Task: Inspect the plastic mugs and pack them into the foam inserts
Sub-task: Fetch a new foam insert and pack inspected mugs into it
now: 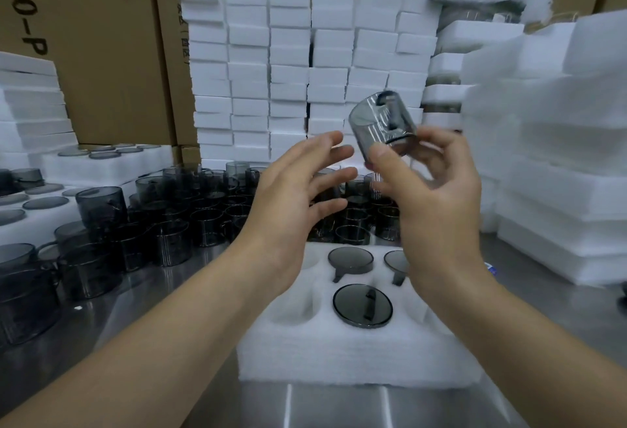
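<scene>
Right hand [437,197] pinches 1 mug [383,122]; left hand [295,200] spread, empty
Best rotated fully at the fingertips; foam insert [356,356] lies below them

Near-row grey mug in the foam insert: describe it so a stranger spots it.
Find the white foam insert on the steel table. Three smoky grey plastic mugs show in it; the near-row mug sits alone in its row, unobstructed.

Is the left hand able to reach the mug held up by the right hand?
Probably yes: the open left hand hovers just beside the mug, with nothing between them.
</scene>
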Demonstrator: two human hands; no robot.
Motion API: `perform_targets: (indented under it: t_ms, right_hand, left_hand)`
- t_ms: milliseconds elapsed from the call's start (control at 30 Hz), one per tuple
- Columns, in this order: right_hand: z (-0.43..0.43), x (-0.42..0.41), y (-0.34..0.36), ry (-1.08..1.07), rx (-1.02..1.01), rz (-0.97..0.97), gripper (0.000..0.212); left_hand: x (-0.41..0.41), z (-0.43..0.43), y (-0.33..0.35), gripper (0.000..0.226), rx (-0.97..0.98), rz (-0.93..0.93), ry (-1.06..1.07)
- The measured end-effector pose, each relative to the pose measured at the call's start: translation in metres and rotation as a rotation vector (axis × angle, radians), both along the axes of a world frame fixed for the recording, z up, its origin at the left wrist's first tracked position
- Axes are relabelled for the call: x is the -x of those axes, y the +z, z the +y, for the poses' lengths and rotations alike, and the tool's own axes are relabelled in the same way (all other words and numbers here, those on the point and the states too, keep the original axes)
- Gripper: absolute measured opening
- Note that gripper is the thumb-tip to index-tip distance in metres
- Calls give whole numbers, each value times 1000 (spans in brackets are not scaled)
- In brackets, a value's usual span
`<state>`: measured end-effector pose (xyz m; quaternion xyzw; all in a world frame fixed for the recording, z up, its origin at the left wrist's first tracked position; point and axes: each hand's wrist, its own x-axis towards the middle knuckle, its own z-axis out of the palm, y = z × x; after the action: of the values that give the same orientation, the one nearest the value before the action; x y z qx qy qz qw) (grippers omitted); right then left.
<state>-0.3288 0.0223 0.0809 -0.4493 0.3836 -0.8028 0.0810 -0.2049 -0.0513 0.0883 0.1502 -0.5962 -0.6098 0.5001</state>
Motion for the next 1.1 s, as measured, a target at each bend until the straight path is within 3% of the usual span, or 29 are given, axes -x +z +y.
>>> perform_targets:
  t_ms: [67,133,200,433,600,700,833,967,1100]
  right_hand:
    - [1,-2,4,299,-112,-198,21]
    - [1,-3,5,509,-236,-263,35]
    - [1,-4,5,564,-318,-243,45]
    - [0,-2,1,589,-329,-203,41]
    - [-2,-2,3,672,-455,-273,68]
    - [-4,-2,2,668,-496,-251,72]
    - [-5,2,-2,598,-470,-148,58]
    - [-8,14,-4,280,-460,84,45]
    - [-8,23,0,328,-480,221,41]
  left_hand:
    - [1,-1,-3,38,27,-46,-12]
    - [2,-1,-5,42,51,-90,-45]
    - [3,-1,-6,46,52,-98,-47]
    - [1,-4,-8,46,69,-79,14]
    - [-3,-5,-3,41,101,-97,-53]
    - [-4,-5,-3,49,109,-78,-17]
    - [-4,-6,-6,52,102,-88,41]
    - [-1,-9,-10,55,48,-113,103]
    - [2,-11,-13,60,-5,-160,119]
